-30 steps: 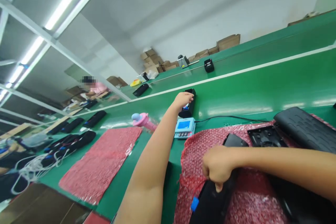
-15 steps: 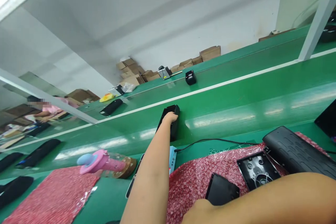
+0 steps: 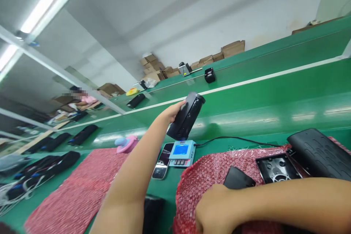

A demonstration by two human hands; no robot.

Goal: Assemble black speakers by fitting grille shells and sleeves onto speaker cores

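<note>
My left hand [image 3: 172, 111] is stretched far out over the green conveyor belt [image 3: 274, 91] and grips a black speaker housing [image 3: 187, 116], which is lifted and tilted above the belt. My right hand [image 3: 216, 210] is closed in a fist at the bottom edge, resting on the red bubble wrap [image 3: 208, 175]. What it holds is hidden. Beside it lie a small black cover [image 3: 238, 178], a black inner frame [image 3: 275, 167] and a long black ribbed shell [image 3: 319, 153].
A small blue meter [image 3: 182, 152] with a black cable and a phone [image 3: 162, 161] lie under the raised housing. A pink tool [image 3: 126, 143] and another red bubble sheet [image 3: 74, 193] sit left. More black housings line the benches. A person sits far left; cardboard boxes [image 3: 233, 47] stand behind.
My left hand has closed on the black housing and lifted it off the belt towards me. My right hand has come back into view as a fist.
</note>
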